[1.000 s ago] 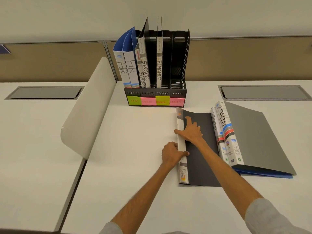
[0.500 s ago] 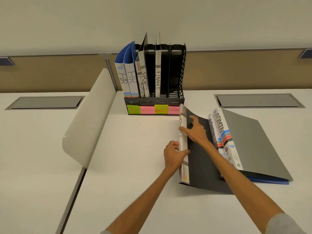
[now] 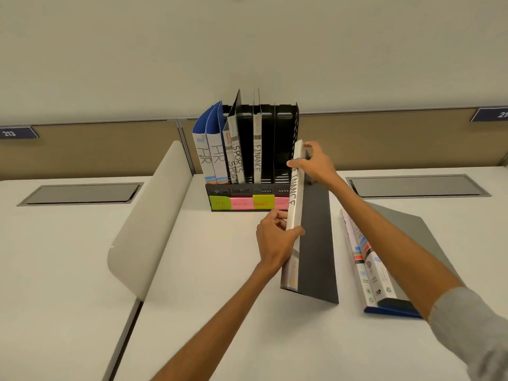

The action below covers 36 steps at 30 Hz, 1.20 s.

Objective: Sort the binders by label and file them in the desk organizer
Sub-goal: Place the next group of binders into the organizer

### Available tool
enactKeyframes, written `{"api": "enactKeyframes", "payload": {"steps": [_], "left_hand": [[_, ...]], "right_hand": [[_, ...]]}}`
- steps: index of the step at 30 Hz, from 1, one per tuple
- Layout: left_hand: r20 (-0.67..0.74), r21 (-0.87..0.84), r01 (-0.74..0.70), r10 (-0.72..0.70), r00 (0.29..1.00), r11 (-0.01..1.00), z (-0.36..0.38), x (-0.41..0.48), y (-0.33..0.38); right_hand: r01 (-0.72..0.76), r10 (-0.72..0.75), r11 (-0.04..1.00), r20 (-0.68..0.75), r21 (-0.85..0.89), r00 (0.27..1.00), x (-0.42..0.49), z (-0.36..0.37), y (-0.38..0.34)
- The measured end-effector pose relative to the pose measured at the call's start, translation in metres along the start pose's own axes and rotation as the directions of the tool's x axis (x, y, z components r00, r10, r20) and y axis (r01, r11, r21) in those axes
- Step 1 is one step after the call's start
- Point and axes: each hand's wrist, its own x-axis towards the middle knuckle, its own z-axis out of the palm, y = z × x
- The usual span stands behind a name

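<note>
A dark grey binder [image 3: 316, 243] with a white spine reading FINANCE is raised on its edge, spine up, just right of the black desk organizer [image 3: 247, 191]. My left hand [image 3: 275, 240] grips the spine near its middle. My right hand [image 3: 316, 163] grips the far top end. The organizer holds two blue HR binders [image 3: 210, 155], two SPORTS binders [image 3: 236, 158] and one FINANCE binder [image 3: 257, 158]; its rightmost slot stands empty. Coloured sticky labels line its front.
Two more binders [image 3: 368, 259], the grey one on top and a blue one under it, lie flat on the white desk [image 3: 220, 298] to the right, partly under my right arm. A curved white divider [image 3: 148, 221] stands at the left. Grey cable hatches [image 3: 79, 193] sit at both sides.
The FINANCE binder has been lifted from lying flat to standing on its edge and carried toward the organizer. Both hands rose with it; the view tilted up.
</note>
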Motion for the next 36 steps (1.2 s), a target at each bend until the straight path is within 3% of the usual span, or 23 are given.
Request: {"api": "enactKeyframes", "payload": {"steps": [5,10,17,24,30,36], "left_hand": [[-0.078,0.027,-0.135,0.137,0.988,0.990,-0.013,-0.002,0.016],[-0.229,0.045,-0.286,0.289,0.930,0.957,-0.026,0.000,0.041],[-0.269,0.105,-0.399,0.413,0.870,0.911,-0.041,0.016,0.052],[-0.293,0.145,-0.443,0.466,0.835,0.885,-0.044,0.038,0.064],[-0.237,0.175,-0.409,0.442,0.865,0.895,-0.041,0.072,0.061],[-0.174,0.219,-0.344,0.384,0.907,0.913,-0.037,0.112,0.043]], "right_hand": [[0.111,-0.121,0.989,-0.102,-0.096,0.987,-0.001,-0.018,-0.053],[0.335,-0.354,0.935,-0.225,-0.120,0.908,-0.019,-0.035,-0.115],[0.459,-0.459,0.885,-0.293,-0.074,0.838,-0.037,-0.048,-0.161],[0.583,-0.535,0.813,-0.398,-0.002,0.745,-0.039,-0.055,-0.186],[0.660,-0.553,0.748,-0.488,0.066,0.675,-0.028,-0.048,-0.185],[0.676,-0.486,0.708,-0.551,0.207,0.678,0.001,-0.029,-0.162]]}}
